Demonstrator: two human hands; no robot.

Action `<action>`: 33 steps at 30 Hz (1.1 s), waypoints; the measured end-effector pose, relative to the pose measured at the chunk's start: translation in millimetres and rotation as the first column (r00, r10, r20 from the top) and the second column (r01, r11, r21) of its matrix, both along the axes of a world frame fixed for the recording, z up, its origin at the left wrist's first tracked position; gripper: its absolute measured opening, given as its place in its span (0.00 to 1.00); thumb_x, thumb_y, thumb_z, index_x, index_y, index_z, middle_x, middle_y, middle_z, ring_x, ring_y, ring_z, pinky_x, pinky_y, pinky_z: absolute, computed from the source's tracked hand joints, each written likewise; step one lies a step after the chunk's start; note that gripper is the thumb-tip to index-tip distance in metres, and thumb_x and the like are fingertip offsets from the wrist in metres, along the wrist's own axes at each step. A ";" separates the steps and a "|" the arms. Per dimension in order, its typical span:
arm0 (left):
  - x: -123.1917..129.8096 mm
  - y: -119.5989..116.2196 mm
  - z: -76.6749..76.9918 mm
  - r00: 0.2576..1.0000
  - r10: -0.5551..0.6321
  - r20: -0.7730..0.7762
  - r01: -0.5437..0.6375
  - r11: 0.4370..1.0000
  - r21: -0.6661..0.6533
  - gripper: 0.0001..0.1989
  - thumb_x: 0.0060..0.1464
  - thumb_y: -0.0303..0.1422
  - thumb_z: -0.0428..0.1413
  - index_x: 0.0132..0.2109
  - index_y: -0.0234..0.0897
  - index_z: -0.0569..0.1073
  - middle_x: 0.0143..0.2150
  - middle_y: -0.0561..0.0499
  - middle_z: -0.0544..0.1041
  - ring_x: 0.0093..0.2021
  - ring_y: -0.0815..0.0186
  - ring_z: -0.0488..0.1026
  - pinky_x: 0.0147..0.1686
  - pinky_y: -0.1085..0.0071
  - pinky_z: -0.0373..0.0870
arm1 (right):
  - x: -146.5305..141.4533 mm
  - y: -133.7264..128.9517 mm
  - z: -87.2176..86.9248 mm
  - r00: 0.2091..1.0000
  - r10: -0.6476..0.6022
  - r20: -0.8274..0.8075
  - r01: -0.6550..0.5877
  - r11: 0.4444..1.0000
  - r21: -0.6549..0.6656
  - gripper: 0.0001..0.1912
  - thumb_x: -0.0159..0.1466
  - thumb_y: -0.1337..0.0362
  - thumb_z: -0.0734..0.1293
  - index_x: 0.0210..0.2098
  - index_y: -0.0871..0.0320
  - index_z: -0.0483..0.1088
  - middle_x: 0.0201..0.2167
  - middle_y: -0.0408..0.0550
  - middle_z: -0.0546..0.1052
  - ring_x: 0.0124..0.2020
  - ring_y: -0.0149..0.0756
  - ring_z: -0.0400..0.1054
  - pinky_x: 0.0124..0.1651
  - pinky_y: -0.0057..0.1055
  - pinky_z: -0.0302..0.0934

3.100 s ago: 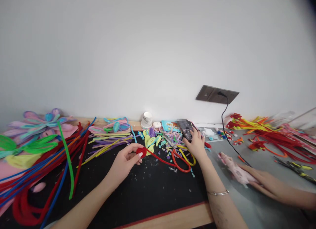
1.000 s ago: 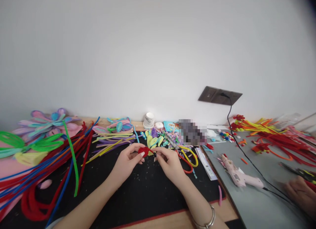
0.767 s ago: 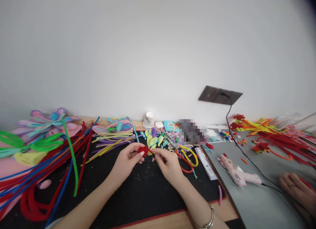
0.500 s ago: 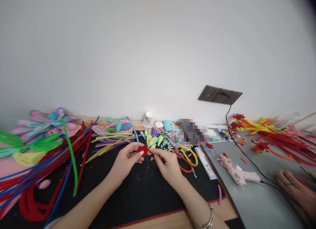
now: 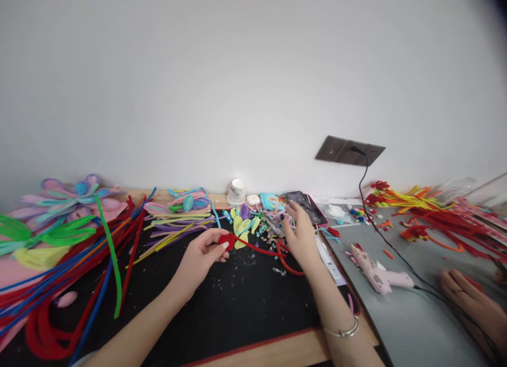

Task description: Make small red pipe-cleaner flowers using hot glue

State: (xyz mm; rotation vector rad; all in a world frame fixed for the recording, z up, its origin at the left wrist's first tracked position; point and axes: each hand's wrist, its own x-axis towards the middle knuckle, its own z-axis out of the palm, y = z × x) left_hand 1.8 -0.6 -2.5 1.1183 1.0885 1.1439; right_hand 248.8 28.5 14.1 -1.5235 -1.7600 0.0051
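Note:
My left hand (image 5: 204, 253) is closed around a red coiled pipe cleaner (image 5: 226, 242) above the black mat (image 5: 237, 303). Its straight tail runs right toward the scissors. My right hand (image 5: 301, 235) is over the scissors (image 5: 273, 224), fingers apart, covering most of the handles; part of a red handle loop shows below. A small dark spot lies by the right fingertips, too small to name. Yellow pipe-cleaner loops (image 5: 241, 227) lie just beyond my left hand, with cut scraps beside them.
Bundles of coloured pipe cleaners (image 5: 114, 235) lie at left. A paper cup (image 5: 236, 191) and a tablet-like device (image 5: 307, 207) stand along the wall. At right are a pink glue gun (image 5: 380, 274), its black cord (image 5: 396, 251) and another person's hand (image 5: 467, 298).
My right hand has left the red coil and moved right and up to the scissors, its fingers now spread. The red tail has come into view. My left hand stays on the coil.

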 end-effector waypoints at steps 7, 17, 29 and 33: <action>-0.7 0.7 -2.7 1.000 -0.010 0.014 0.010 1.000 -0.008 0.14 0.46 0.36 0.59 0.41 0.35 0.72 0.31 0.52 0.75 0.27 0.68 0.71 0.30 0.71 0.70 | 70.3 28.0 -17.8 0.932 -0.253 0.259 0.292 0.948 -0.125 0.31 0.61 0.58 0.58 0.61 0.63 0.48 0.56 0.61 0.68 0.63 0.55 0.50 0.59 0.63 0.39; 0.5 -0.8 3.5 1.000 -0.005 0.013 0.005 1.000 -0.017 0.14 0.45 0.36 0.60 0.40 0.35 0.72 0.29 0.53 0.74 0.26 0.68 0.71 0.29 0.72 0.69 | 77.7 35.4 -24.2 0.919 -0.285 0.272 0.344 0.917 -0.201 0.33 0.62 0.57 0.57 0.63 0.63 0.44 0.58 0.62 0.66 0.64 0.52 0.48 0.60 0.65 0.35; -0.8 0.1 -2.2 0.999 -0.042 0.020 0.042 0.999 -0.007 0.13 0.49 0.35 0.59 0.42 0.35 0.71 0.32 0.52 0.73 0.27 0.70 0.70 0.30 0.72 0.69 | 72.1 7.0 -3.1 0.984 -0.173 0.047 0.179 0.964 -0.196 0.26 0.62 0.60 0.58 0.58 0.61 0.55 0.54 0.59 0.71 0.58 0.50 0.61 0.59 0.55 0.49; -0.1 -0.7 -3.1 0.998 -0.058 0.023 0.058 0.998 -0.004 0.13 0.49 0.35 0.59 0.42 0.35 0.71 0.30 0.53 0.73 0.28 0.69 0.70 0.30 0.72 0.69 | 40.9 -26.0 15.8 0.980 0.174 -0.099 -0.196 0.927 -0.318 0.14 0.62 0.63 0.60 0.46 0.58 0.69 0.43 0.52 0.78 0.45 0.40 0.72 0.49 0.37 0.63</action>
